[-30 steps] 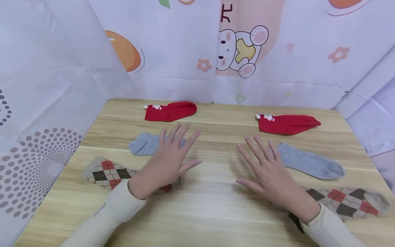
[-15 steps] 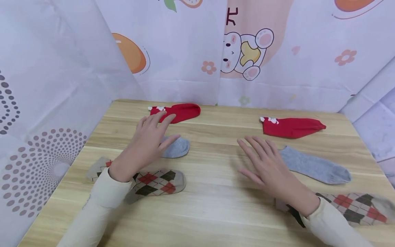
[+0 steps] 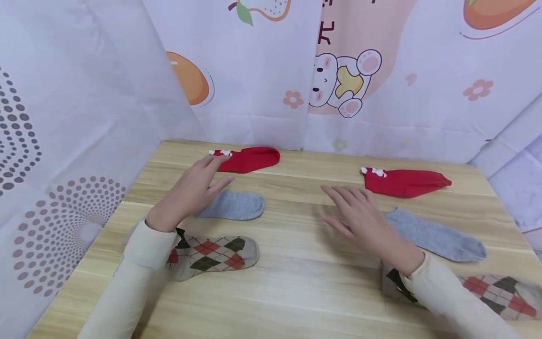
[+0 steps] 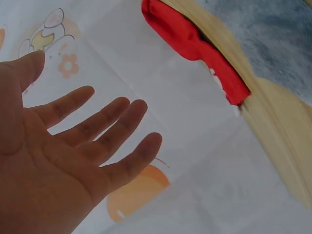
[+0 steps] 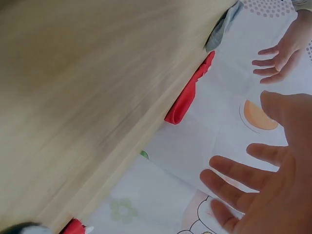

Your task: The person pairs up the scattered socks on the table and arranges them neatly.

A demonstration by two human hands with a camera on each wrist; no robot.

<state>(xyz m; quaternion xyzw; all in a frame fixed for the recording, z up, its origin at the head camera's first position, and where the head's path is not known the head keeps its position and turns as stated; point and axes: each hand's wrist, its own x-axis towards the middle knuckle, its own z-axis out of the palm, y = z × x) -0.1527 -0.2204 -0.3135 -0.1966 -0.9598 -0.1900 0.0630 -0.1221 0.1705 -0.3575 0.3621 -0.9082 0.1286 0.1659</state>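
Note:
My left hand point(image 3: 187, 192) hovers over the grey sock point(image 3: 237, 205) on the left, its fingertips in front of the cuff of the left red sock point(image 3: 254, 159). In the left wrist view the left hand point(image 4: 73, 146) has spread fingers and an empty palm. My right hand point(image 3: 368, 223) is held above the table, beside the right grey sock point(image 3: 440, 235), with fingers extended. The right wrist view shows the right hand point(image 5: 273, 180) holding nothing. Under the forearms lie a left argyle sock point(image 3: 216, 254) and a right argyle sock point(image 3: 495, 292), both partly covered.
The wooden table point(image 3: 296, 292) carries the socks in two columns. Another red sock point(image 3: 406, 182) lies at the back right. Behind the table hangs a white printed curtain point(image 3: 254, 70), and a dotted white sheet point(image 3: 127, 155) borders the left side.
My left hand has moved left and back, uncovering more of the left grey and argyle socks. The right hand has shifted only slightly. The head view has tilted up and turned slightly left.

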